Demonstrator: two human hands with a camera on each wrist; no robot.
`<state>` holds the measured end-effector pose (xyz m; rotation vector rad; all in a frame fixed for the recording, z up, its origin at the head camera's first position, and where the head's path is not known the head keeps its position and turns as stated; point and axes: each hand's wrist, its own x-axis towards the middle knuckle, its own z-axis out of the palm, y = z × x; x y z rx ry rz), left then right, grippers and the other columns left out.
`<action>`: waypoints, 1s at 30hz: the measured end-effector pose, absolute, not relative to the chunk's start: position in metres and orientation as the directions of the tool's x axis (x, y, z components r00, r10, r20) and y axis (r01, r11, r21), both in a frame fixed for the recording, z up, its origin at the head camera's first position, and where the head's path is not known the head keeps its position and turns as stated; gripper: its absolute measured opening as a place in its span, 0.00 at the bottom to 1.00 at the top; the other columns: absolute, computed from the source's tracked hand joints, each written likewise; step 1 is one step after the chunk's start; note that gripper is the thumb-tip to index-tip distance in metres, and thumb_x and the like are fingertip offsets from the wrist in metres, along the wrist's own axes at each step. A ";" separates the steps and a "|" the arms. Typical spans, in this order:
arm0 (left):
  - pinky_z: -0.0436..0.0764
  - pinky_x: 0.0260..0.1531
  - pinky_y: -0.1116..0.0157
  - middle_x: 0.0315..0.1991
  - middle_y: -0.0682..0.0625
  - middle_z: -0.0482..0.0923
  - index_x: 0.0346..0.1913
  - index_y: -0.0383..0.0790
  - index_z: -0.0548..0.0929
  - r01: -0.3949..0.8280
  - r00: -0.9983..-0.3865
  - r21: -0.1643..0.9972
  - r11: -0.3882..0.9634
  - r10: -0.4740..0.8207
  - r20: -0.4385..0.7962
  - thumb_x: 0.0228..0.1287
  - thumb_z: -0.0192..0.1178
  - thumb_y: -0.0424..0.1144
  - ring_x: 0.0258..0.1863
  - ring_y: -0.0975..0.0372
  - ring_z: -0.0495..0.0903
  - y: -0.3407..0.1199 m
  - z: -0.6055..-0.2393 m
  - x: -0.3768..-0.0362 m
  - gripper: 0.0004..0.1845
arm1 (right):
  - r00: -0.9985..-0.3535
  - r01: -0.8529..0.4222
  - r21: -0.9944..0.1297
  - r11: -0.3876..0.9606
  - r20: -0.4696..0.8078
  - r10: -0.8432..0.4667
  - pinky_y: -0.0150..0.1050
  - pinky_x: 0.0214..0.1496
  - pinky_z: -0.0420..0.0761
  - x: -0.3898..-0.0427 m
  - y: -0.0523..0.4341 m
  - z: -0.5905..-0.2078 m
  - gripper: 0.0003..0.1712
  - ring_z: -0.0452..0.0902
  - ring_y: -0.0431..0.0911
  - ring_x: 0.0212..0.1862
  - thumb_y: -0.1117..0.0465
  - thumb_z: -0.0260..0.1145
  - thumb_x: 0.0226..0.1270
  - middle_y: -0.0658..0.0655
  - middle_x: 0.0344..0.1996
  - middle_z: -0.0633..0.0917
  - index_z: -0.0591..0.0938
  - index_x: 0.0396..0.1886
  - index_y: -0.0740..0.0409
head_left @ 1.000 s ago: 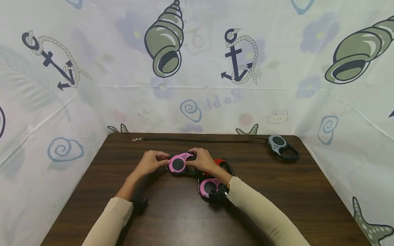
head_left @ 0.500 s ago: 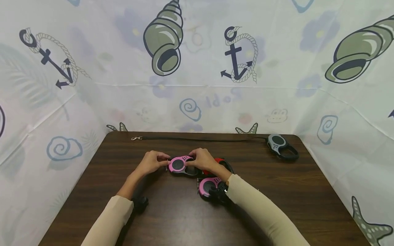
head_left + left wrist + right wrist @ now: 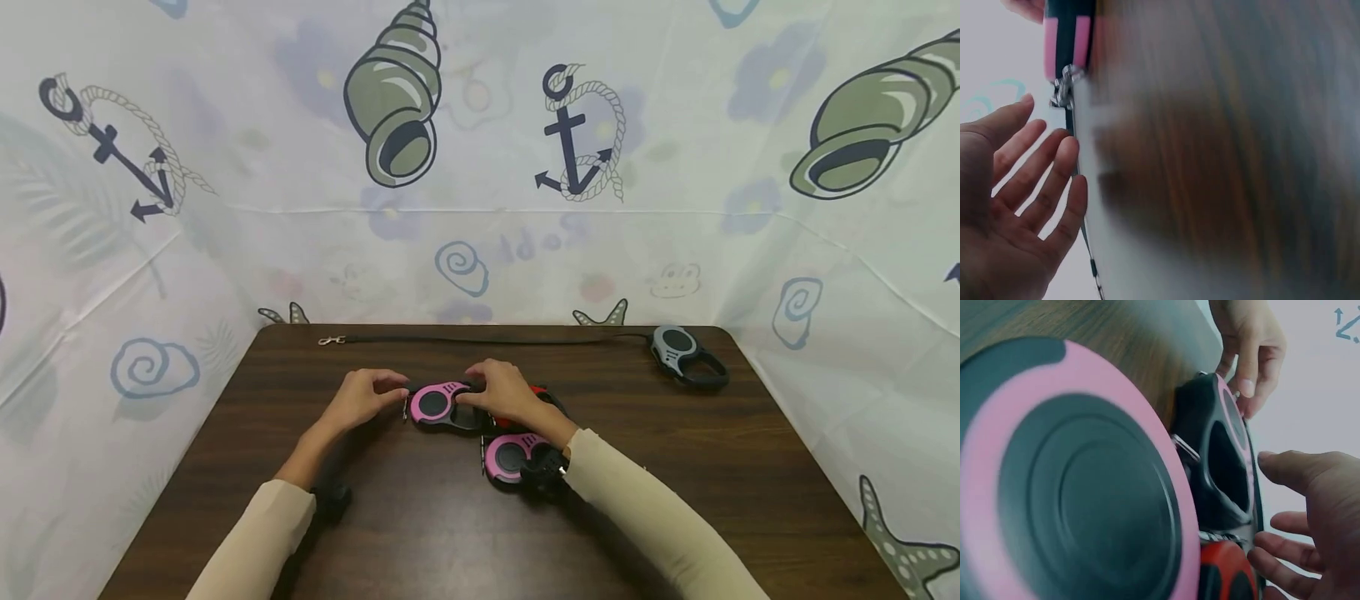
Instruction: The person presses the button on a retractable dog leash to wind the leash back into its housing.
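A pink and black retractable dog leash (image 3: 448, 392) lies flat on the brown table between the two hands. Its metal clip (image 3: 1065, 87) shows at the left end. Beside that end, my left hand (image 3: 365, 402) has its fingers loosely bent and apart from the leash in the left wrist view. My right hand (image 3: 504, 393) hovers at the handle end with thumb and fingers spread, holding nothing. Nearer the front lies a second pink leash (image 3: 506, 458), partly covered by the dark wrist device. Under the right wrist a red leash (image 3: 1232, 565) is mostly hidden in the head view.
A grey retractable leash (image 3: 675, 342) sits at the back right of the table (image 3: 420, 533). Its black cord (image 3: 480, 340) runs straight along the back edge to a metal clip (image 3: 331, 340) at the left. Patterned cloth (image 3: 495, 267) rises behind the table.
Both hands have let go of the middle pink leash, which stays in place. The left hand has drawn slightly left, and the right hand has shifted slightly right with its fingers spread.
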<state>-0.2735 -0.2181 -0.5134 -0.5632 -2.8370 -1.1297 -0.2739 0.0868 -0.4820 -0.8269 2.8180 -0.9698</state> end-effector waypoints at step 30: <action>0.68 0.68 0.33 0.73 0.27 0.69 0.73 0.25 0.72 0.322 -0.946 0.470 0.822 0.259 0.195 0.75 0.67 0.43 0.72 0.32 0.68 -0.307 -0.499 -0.314 0.33 | -0.884 -0.467 -0.436 0.770 0.236 -0.403 0.63 0.63 0.79 -0.272 0.250 -0.475 0.34 0.81 0.66 0.62 0.51 0.78 0.67 0.70 0.60 0.85 0.82 0.65 0.69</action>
